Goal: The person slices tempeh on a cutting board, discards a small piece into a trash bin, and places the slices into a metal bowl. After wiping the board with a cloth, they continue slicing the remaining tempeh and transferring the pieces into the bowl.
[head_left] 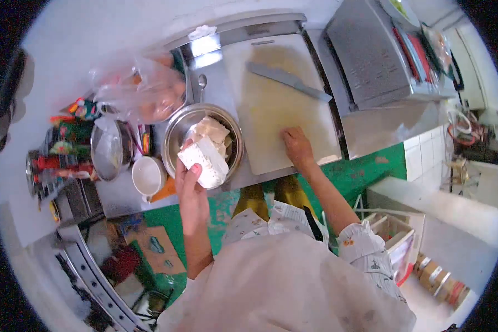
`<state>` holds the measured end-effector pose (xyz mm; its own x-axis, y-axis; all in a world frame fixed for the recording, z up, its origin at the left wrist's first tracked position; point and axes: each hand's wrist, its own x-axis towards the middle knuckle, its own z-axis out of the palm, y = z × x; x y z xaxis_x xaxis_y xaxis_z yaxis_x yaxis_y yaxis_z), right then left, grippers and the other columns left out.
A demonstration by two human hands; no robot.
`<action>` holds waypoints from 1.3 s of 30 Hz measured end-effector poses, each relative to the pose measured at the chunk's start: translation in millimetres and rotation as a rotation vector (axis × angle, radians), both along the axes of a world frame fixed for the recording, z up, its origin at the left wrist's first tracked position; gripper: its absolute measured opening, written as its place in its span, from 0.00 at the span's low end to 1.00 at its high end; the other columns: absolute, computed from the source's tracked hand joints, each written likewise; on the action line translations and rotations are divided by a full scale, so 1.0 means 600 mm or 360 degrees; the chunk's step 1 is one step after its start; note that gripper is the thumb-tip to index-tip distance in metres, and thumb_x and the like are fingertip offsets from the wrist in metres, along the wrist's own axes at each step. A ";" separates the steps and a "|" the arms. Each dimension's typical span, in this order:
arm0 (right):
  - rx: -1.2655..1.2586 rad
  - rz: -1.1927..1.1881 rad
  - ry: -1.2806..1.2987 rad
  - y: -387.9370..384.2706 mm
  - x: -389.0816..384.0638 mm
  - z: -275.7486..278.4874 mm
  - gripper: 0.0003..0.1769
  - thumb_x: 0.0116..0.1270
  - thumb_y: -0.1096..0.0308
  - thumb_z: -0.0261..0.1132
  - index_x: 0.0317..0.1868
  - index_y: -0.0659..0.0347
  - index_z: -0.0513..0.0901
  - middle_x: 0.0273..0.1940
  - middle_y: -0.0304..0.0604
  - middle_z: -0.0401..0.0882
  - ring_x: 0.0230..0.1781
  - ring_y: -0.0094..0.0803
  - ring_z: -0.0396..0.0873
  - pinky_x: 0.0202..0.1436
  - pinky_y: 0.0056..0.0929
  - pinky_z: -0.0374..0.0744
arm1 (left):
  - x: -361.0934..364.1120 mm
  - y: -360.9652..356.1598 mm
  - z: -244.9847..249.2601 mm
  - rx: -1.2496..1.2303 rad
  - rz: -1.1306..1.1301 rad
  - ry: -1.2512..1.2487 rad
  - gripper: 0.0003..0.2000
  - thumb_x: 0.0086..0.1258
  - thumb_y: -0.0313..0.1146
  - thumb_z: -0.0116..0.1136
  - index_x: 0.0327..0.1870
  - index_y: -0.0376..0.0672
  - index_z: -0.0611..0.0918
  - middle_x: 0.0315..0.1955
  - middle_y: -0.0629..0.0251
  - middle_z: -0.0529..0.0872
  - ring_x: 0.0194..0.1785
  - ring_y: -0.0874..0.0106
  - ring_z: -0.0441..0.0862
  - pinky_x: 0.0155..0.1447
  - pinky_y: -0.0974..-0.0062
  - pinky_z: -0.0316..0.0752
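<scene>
My left hand is closed around a white block of tofu, thumb on its near side, at the front rim of a round metal bowl. More white pieces lie inside that bowl. To the right, my right hand rests at the near part of a white cutting board, its fingers curled in with nothing visible in them. Farther up the board lies a cleaver-like knife, slanting down to the right and apart from my hand.
A spoon lies behind the bowl. On the left are a plastic bag of food, a white cup, a metal bowl and several packets. A large metal box-shaped appliance stands at the right.
</scene>
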<state>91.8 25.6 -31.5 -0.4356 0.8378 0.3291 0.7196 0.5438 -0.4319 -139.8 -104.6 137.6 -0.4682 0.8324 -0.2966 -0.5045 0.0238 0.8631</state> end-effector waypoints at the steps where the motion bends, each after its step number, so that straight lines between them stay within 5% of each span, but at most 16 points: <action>1: 0.0145 0.0088 -0.0033 -0.007 0.001 -0.002 0.07 0.51 0.76 0.63 0.33 0.60 0.82 0.36 0.45 0.80 0.39 0.44 0.76 0.45 0.36 0.76 | -0.007 0.005 -0.005 -0.0025 -0.0039 -0.0056 0.28 0.61 0.37 0.56 0.63 0.40 0.65 0.58 0.61 0.72 0.61 0.66 0.70 0.65 0.65 0.64; 5: 0.0047 -0.0097 -0.0107 -0.013 0.008 -0.032 0.12 0.55 0.77 0.61 0.41 0.59 0.81 0.41 0.45 0.79 0.41 0.40 0.76 0.46 0.34 0.76 | -0.022 0.031 -0.023 -0.0065 -0.0307 -0.0093 0.28 0.61 0.32 0.56 0.64 0.38 0.65 0.56 0.61 0.73 0.58 0.69 0.72 0.62 0.71 0.67; 7: -0.0879 -0.0750 0.0599 -0.022 -0.001 0.024 0.16 0.58 0.75 0.59 0.49 0.63 0.77 0.45 0.50 0.79 0.44 0.45 0.77 0.54 0.36 0.75 | -0.007 0.043 -0.012 -0.0038 -0.0425 -0.0129 0.28 0.61 0.32 0.56 0.63 0.38 0.65 0.56 0.61 0.73 0.58 0.70 0.72 0.61 0.71 0.67; 8: -0.0855 -0.0822 0.0635 -0.032 0.006 0.041 0.16 0.58 0.75 0.59 0.49 0.63 0.77 0.45 0.50 0.79 0.44 0.45 0.77 0.54 0.36 0.75 | 0.002 0.048 -0.006 -0.0015 -0.0481 -0.0181 0.27 0.61 0.31 0.56 0.63 0.38 0.65 0.55 0.62 0.73 0.57 0.70 0.72 0.61 0.71 0.68; 10: -0.1284 -0.0963 0.2780 -0.067 0.036 0.069 0.16 0.61 0.76 0.59 0.50 0.71 0.75 0.44 0.48 0.79 0.43 0.37 0.78 0.52 0.30 0.76 | 0.022 0.054 -0.009 -0.0029 -0.0624 -0.0243 0.27 0.61 0.32 0.56 0.63 0.39 0.65 0.55 0.62 0.74 0.57 0.70 0.72 0.61 0.71 0.68; 14: -0.1165 -0.0696 0.3521 -0.224 0.117 0.164 0.15 0.61 0.78 0.58 0.49 0.75 0.74 0.44 0.49 0.78 0.46 0.33 0.78 0.56 0.28 0.76 | 0.098 0.048 -0.030 -0.0092 -0.0925 -0.0383 0.27 0.61 0.34 0.57 0.62 0.40 0.65 0.53 0.63 0.74 0.56 0.69 0.73 0.60 0.68 0.69; 18: -0.0802 -0.1004 0.3487 -0.419 0.193 0.227 0.16 0.62 0.79 0.56 0.51 0.74 0.72 0.44 0.50 0.78 0.47 0.34 0.78 0.56 0.26 0.77 | 0.202 0.016 -0.042 -0.0085 -0.1334 -0.0340 0.24 0.65 0.40 0.56 0.60 0.39 0.68 0.54 0.59 0.75 0.58 0.62 0.72 0.59 0.58 0.71; 22: -0.0198 -0.1112 0.3613 -0.677 0.228 0.244 0.13 0.61 0.80 0.57 0.47 0.72 0.74 0.44 0.51 0.78 0.47 0.35 0.78 0.54 0.26 0.78 | 0.320 -0.079 -0.035 0.0105 -0.1829 -0.0138 0.24 0.70 0.43 0.49 0.60 0.36 0.66 0.55 0.55 0.73 0.58 0.59 0.71 0.59 0.60 0.71; 26: 0.0382 -0.1651 0.3623 -0.982 0.199 0.256 0.12 0.61 0.80 0.57 0.46 0.72 0.75 0.45 0.53 0.78 0.48 0.37 0.78 0.54 0.27 0.78 | 0.441 -0.264 0.004 -0.0029 -0.2212 -0.0440 0.24 0.70 0.45 0.47 0.60 0.38 0.66 0.56 0.54 0.71 0.58 0.60 0.72 0.60 0.59 0.69; 28: 0.0619 -0.1786 0.3614 -1.136 0.166 0.236 0.12 0.61 0.80 0.57 0.46 0.73 0.75 0.46 0.54 0.78 0.47 0.37 0.78 0.55 0.27 0.78 | 0.482 -0.376 -0.016 0.0241 -0.2388 -0.0196 0.23 0.68 0.46 0.49 0.60 0.45 0.68 0.56 0.58 0.74 0.57 0.62 0.73 0.58 0.58 0.70; 31: 0.1033 -0.2073 0.3563 -1.328 0.126 0.243 0.12 0.61 0.80 0.56 0.46 0.74 0.74 0.46 0.55 0.77 0.47 0.38 0.78 0.56 0.28 0.78 | 0.556 -0.545 -0.017 -0.0452 -0.2592 -0.0767 0.21 0.67 0.47 0.50 0.58 0.48 0.71 0.52 0.65 0.78 0.54 0.65 0.75 0.53 0.60 0.72; 39: 0.1994 -0.1951 0.3612 -1.564 0.114 0.223 0.13 0.61 0.82 0.55 0.47 0.77 0.72 0.45 0.57 0.76 0.47 0.42 0.77 0.53 0.29 0.80 | 0.668 -0.885 -0.002 -0.0826 -0.3240 -0.0710 0.22 0.63 0.48 0.54 0.57 0.50 0.71 0.50 0.66 0.78 0.50 0.65 0.77 0.46 0.64 0.75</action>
<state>160.2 -912.7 102.6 0.8714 -0.2795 -0.4031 0.0749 0.8879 -0.4538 260.7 -635.9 136.2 0.8857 -0.2130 -0.4124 0.4054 0.7879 0.4637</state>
